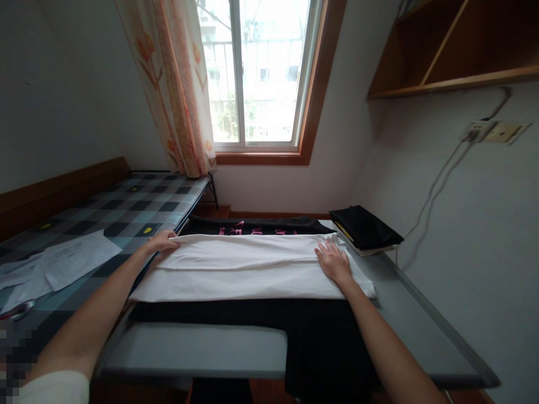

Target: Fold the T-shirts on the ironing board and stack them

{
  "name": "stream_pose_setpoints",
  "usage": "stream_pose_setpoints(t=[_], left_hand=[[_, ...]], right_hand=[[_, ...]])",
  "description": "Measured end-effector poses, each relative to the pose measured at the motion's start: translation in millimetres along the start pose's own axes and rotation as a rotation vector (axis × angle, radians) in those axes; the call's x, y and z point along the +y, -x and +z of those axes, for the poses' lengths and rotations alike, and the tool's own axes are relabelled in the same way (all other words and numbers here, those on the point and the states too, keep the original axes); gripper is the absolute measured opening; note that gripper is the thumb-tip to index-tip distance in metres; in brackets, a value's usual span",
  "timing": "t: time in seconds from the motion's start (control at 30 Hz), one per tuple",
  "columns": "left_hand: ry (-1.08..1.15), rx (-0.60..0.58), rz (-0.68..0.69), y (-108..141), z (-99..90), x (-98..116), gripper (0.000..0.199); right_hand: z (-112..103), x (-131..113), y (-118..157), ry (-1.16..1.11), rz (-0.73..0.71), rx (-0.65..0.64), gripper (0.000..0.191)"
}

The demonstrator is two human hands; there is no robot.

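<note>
Across the table lies a white garment (252,275), folded into a long band with a crease running along it. My left hand (162,241) is at its far left corner, with the fingers closed on the edge of the cloth. My right hand (333,261) rests palm down near the right end, fingers spread on the fabric. Under the white cloth is black fabric (324,342), part of which hangs over the table's front edge. Beyond the white band, a black strip with pink print (238,227) shows; whether it is the same black piece is hidden.
The grey table (202,350) has a black bag or folder (364,227) on papers at its back right. To the left is a bed with a checked cover (147,199) and loose papers (80,258). A cord (433,193) hangs from a wall socket at right.
</note>
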State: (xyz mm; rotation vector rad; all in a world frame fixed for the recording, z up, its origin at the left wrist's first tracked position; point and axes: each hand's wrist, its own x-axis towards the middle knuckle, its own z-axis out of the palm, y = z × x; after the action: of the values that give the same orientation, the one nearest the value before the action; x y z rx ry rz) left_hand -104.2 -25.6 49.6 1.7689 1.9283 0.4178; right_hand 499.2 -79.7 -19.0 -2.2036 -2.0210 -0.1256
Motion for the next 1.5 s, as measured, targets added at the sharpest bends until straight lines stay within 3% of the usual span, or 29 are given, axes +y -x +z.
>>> stream_pose_setpoints(t=[0.23, 0.57, 0.67, 0.83, 1.0, 1.13, 1.3, 1.4, 1.5], left_hand=[[0.201, -0.079, -0.019, 16.8, -4.0, -11.2, 0.049], [0.037, -0.012, -0.036, 19.0, 0.7, -31.2, 0.056], [0.015, -0.032, -0.031, 21.8, -6.5, -22.7, 0.056], [0.021, -0.224, 0.022, 31.7, -19.0, -1.1, 0.060], [0.083, -0.293, -0.068, 36.6, -16.3, 26.7, 0.062], [0.271, -0.335, -0.008, 29.9, 10.4, 77.9, 0.051], [0.261, -0.279, -0.065, 28.4, 89.1, 144.9, 0.033], [0.092, -0.193, -0.022, 32.8, 126.5, 161.7, 0.030], [-0.018, -0.099, 0.029, 33.5, 138.2, 166.0, 0.031]], right_hand=[[6.0, 3.8, -1.3, -0.008, -0.014, 0.031, 0.057], [7.9, 5.4, -1.7, -0.021, -0.022, 0.039, 0.056], [7.6, 5.8, -1.3, -0.026, -0.025, 0.044, 0.055], [5.8, 5.7, -0.5, -0.040, -0.031, 0.038, 0.055], [2.3, 3.7, 0.5, -0.061, -0.016, 0.024, 0.054], [-0.7, 2.5, 1.4, -0.075, -0.020, 0.029, 0.052], [-2.2, 2.1, 2.3, -0.093, -0.017, 0.039, 0.049], [-1.9, 2.2, 2.3, -0.102, -0.021, 0.039, 0.048], [-1.1, 2.3, 1.9, -0.106, -0.020, 0.038, 0.049]])
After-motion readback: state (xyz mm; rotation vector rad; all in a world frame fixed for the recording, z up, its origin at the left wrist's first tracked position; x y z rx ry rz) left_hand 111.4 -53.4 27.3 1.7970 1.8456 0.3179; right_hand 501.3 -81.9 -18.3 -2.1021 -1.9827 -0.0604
